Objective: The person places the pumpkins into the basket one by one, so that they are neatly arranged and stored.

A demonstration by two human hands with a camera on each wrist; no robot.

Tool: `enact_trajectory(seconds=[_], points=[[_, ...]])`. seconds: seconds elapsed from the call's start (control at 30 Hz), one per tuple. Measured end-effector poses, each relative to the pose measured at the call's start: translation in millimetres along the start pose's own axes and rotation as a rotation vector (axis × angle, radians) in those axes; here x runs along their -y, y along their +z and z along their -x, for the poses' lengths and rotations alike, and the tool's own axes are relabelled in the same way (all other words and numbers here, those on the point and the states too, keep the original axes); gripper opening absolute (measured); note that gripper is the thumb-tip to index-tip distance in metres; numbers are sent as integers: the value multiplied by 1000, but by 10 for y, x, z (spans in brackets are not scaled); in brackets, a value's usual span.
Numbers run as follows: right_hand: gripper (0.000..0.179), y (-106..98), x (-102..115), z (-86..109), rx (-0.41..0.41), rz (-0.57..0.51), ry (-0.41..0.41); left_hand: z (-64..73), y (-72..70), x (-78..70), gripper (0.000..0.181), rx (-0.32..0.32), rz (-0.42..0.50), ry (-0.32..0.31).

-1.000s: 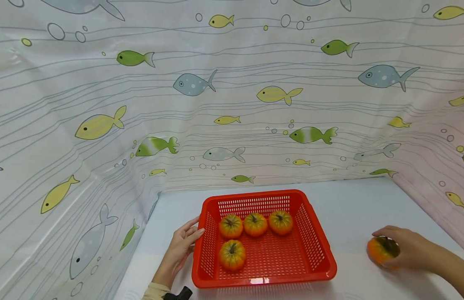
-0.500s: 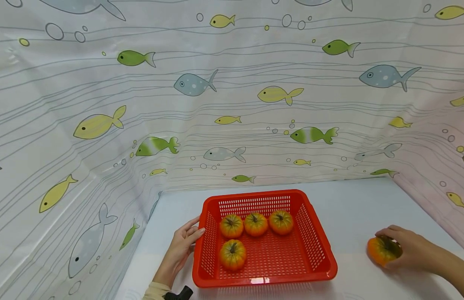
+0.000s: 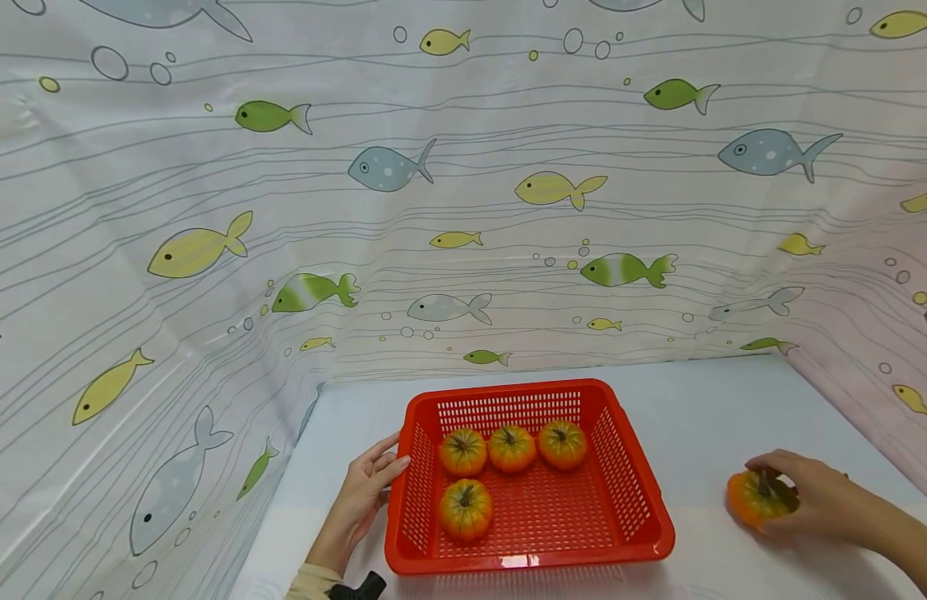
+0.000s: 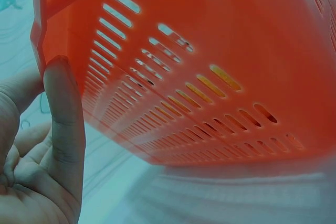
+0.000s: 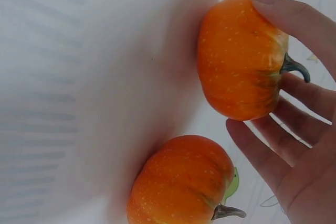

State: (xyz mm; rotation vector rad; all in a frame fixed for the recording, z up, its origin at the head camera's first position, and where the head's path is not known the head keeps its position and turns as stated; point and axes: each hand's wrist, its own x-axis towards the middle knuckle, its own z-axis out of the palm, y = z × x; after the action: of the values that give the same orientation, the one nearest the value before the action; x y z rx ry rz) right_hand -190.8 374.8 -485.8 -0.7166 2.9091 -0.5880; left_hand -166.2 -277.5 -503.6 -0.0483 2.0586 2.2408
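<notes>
My left hand [image 3: 362,492] holds the left rim of a red plastic basket [image 3: 643,546], with the thumb at the rim. In the left wrist view, a finger [image 4: 64,114] lies against the slotted basket wall [image 4: 226,24]. Over to the right, my right hand [image 3: 824,500] grips a small orange pumpkin [image 3: 752,500] with a green top. The right wrist view shows thumb and fingers around this pumpkin [image 5: 239,56], its stem toward the palm. A second pumpkin [image 5: 181,182] sits close by there; the right hand mostly hides it in the head view.
Inside the basket are several pumpkins: three in a back row, among them one at the back right [image 3: 562,444], and one at the front left [image 3: 466,510]. The basket stands on a white table [image 3: 696,417]. A fish-patterned curtain [image 3: 463,208] surrounds the back and sides.
My right hand has shifted very slightly, and the pumpkin in it has moved a little to the left. The left hand and basket have stayed in place.
</notes>
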Motion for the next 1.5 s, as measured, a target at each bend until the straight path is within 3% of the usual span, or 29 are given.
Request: enact_trajectory(seconds=[0.27,0.6,0.9,1.13,1.5], points=[[60,10,66,-19,-30,-35,-17,0,-3,4,60,10,2,5],[70,-28,231,-90,-80,-122,-39,3,1,9,60,3,0,2],[66,-113,409,-187,-88,-215,-76,7,16,-2,58,-20,0,6],[67,-189,594,-275,-157,-210,-135,14,20,-15,58,-32,6,-6],[68,-259,844,-439,-157,-184,-169,31,23,-33,59,-15,-2,19]])
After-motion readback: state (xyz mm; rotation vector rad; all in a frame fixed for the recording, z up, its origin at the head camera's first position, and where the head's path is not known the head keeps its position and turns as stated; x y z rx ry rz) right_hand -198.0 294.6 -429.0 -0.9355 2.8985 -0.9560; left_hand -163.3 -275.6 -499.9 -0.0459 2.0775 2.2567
